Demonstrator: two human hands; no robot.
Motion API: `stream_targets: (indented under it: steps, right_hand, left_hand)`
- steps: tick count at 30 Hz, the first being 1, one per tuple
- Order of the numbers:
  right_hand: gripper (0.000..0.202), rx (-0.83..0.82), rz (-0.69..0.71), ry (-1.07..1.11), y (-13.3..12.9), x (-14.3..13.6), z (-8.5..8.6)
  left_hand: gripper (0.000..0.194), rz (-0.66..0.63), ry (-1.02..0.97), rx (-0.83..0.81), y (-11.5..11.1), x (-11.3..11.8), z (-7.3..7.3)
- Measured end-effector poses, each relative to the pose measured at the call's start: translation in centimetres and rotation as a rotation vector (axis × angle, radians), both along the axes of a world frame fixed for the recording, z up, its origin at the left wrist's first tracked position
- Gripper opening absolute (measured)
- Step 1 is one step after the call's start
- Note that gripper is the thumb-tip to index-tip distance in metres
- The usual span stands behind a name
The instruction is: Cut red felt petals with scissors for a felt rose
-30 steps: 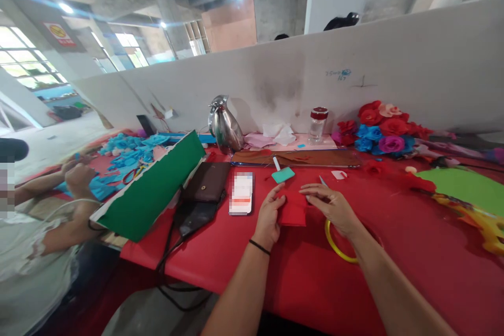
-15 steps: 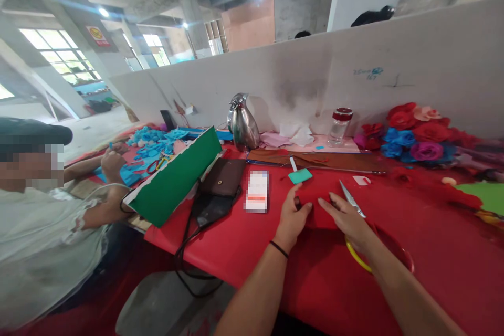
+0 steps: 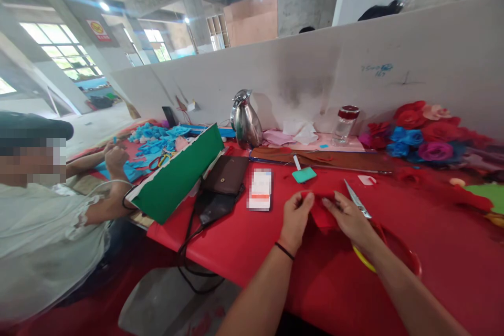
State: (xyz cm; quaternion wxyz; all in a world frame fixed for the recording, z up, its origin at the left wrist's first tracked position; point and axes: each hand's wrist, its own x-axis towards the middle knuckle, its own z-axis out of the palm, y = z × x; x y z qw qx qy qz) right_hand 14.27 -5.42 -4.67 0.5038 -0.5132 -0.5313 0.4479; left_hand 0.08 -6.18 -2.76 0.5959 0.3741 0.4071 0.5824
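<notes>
A small piece of red paper or cloth (image 3: 323, 214) is stretched between my two hands, above the red-covered table. My left hand (image 3: 297, 216) pinches its left edge between thumb and fingers. On the other side, my right hand (image 3: 348, 215) grips the right edge. Its exact material is hard to tell against the red surface. Scissors (image 3: 357, 199) with red and yellow handles lie partly under my right forearm, blades pointing away. Just beyond my hands is a teal pad (image 3: 304, 175) with a white stick beside it.
A phone (image 3: 260, 190) and a brown bag (image 3: 225, 176) lie to the left, by a green board (image 3: 179, 181). Behind stand a steel jug (image 3: 247, 121) and a glass jar (image 3: 345, 127). Crepe flowers (image 3: 427, 134) are heaped at right. A co-worker (image 3: 43, 231) sits at left.
My fingers have closed on the red piece and lifted its far edge, so it now shows between my hands. The view has shifted slightly.
</notes>
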Motion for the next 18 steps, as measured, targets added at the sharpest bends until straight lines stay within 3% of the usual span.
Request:
stream_targets:
  steps: [4, 12, 16, 18]
  right_hand:
    - [0.037, -0.024, 0.064, -0.018, -0.2, -0.3, 0.5]
    - [0.047, -0.019, -0.065, -0.278, -0.7, -0.4, 0.0]
    - [0.042, 0.016, -0.008, -0.379, -1.7, -0.3, 1.2]
    - [0.042, 0.049, -0.043, -0.516, -2.6, 0.7, 1.9]
  left_hand:
    - [0.023, -0.046, 0.006, 0.0, -0.1, 0.2, 0.3]
    - [0.012, 0.032, 0.089, -0.061, 0.1, -0.3, 0.7]
    - [0.012, 0.064, 0.114, -0.063, 0.2, -0.5, 0.4]
    - [0.011, 0.079, 0.121, -0.059, 0.3, -0.5, 0.2]
